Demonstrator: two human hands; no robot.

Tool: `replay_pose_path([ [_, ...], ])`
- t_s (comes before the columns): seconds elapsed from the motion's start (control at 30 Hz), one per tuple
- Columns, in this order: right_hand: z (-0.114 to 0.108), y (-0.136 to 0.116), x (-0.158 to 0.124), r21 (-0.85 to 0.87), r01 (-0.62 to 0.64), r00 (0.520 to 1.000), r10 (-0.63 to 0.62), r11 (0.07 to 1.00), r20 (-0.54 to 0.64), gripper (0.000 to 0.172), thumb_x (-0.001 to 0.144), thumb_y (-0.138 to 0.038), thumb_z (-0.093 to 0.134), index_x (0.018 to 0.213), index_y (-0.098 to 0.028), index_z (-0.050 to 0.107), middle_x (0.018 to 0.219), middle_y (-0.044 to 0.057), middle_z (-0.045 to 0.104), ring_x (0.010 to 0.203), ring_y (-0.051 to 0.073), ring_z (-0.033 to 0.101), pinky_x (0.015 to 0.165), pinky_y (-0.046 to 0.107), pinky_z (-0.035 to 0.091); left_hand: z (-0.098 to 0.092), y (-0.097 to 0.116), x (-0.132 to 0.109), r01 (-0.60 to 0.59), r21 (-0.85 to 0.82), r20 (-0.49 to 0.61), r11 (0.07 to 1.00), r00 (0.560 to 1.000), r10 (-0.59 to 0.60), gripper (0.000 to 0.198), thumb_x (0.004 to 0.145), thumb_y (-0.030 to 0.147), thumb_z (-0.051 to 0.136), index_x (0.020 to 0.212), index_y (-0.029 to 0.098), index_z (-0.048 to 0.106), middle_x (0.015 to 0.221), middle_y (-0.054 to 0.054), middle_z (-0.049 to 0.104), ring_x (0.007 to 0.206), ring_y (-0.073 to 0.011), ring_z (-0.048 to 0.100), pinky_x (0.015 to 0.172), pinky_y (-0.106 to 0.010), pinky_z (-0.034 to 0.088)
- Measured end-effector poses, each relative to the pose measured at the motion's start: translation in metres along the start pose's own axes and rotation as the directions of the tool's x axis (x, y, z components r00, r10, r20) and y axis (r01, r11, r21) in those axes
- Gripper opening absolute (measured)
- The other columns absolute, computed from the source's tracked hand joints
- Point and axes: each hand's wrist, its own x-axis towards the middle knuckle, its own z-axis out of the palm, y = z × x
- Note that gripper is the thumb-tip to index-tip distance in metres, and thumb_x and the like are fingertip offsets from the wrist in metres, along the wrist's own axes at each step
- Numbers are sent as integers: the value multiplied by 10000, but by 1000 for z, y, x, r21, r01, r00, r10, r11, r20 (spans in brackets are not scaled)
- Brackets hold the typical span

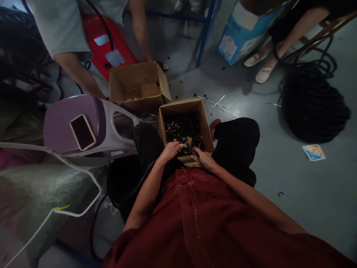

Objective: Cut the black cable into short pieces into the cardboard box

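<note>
A cardboard box [163, 119] with several small black pieces inside sits between my knees on the floor. My left hand [170, 150] is closed at the box's near edge, pinching a small black piece. My right hand [203, 157] is closed round a thin black cable [198, 159] that runs from the box edge back toward my lap. The two hands are close together over the near rim of the box.
A second, nearly bare cardboard box [134, 85] stands beyond. A purple plastic stool [58, 126] with a phone [83, 131] on it is at the left. A big coil of black cable [312, 100] lies at the right. Other people sit around; a blue carton [242, 37] stands behind.
</note>
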Motion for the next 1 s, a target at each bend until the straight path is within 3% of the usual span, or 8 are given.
replay_pose_path([
  [0.17, 7, 10, 4, -45, 11, 1000, -12, 999, -9, 209, 845, -320, 483, 1016, -226, 556, 758, 30, 651, 686, 168, 603, 582, 213, 337, 3, -5, 6, -20, 280, -31, 960, 999, 30, 299, 867, 322, 455, 760, 127, 655, 622, 2, 574, 579, -104, 477, 549, -202, 325],
  [0.37, 6, 12, 10, 16, -50, 997, 51, 999, -54, 164, 806, -368, 535, 868, -218, 558, 745, 28, 635, 690, 171, 587, 593, 232, 348, 8, 2, -1, -1, 386, -41, 923, 999, 18, 252, 849, 269, 529, 1016, 182, 696, 921, -54, 695, 831, -156, 604, 712, -202, 417],
  [0.47, 0, 7, 11, 283, -66, 995, 84, 957, -53, 227, 801, -433, 519, 859, -213, 522, 668, -7, 575, 585, 134, 532, 549, 230, 369, 9, 8, -8, -41, 358, -27, 933, 998, 54, 260, 853, 285, 527, 1028, 189, 694, 918, -44, 696, 838, -153, 606, 714, -199, 421],
  [0.57, -8, -5, 8, 585, -19, 999, 44, 811, -29, 325, 773, -503, 516, 909, -213, 464, 630, -44, 519, 496, 106, 471, 502, 237, 391, 7, 16, -17, -105, 264, 16, 959, 994, 104, 291, 871, 335, 488, 970, 163, 702, 770, -21, 671, 703, -131, 580, 633, -198, 408],
  [0.67, -16, -21, 4, 691, 80, 995, -13, 719, -101, 379, 720, -480, 585, 940, -211, 435, 679, -45, 517, 533, 105, 497, 533, 253, 429, 3, 25, -26, -144, 128, 95, 981, 987, 133, 322, 873, 357, 464, 919, 142, 699, 678, -3, 620, 620, -110, 539, 576, -192, 393],
  [0.77, -25, -34, 1, 722, 157, 986, -69, 674, -150, 354, 735, -439, 579, 962, -219, 420, 750, -40, 511, 557, 100, 513, 552, 258, 444, 3, 34, -32, -138, -4, 117, 990, 984, 137, 351, 841, 321, 511, 1115, 142, 638, 736, -1, 632, 632, -106, 549, 581, -191, 412],
  [0.87, -34, -44, -2, 655, 169, 985, -98, 737, -144, 288, 753, -379, 553, 964, -222, 437, 752, -43, 518, 530, 93, 497, 541, 252, 428, 5, 38, -37, -103, -37, 77, 994, 991, 105, 522, 802, 291, 568, 1297, 139, 505, 821, -11, 660, 662, -116, 576, 613, -206, 445],
  [1.0, -44, -57, -9, 456, 150, 980, -70, 877, -187, 242, 730, -290, 547, 955, -222, 492, 780, -23, 578, 602, 109, 519, 597, 248, 416, 6, 41, -44, -123, 61, 27, 991, 992, 122, 498, 800, 272, 589, 1281, 158, 524, 998, -42, 680, 861, -158, 623, 777, -241, 481],
])
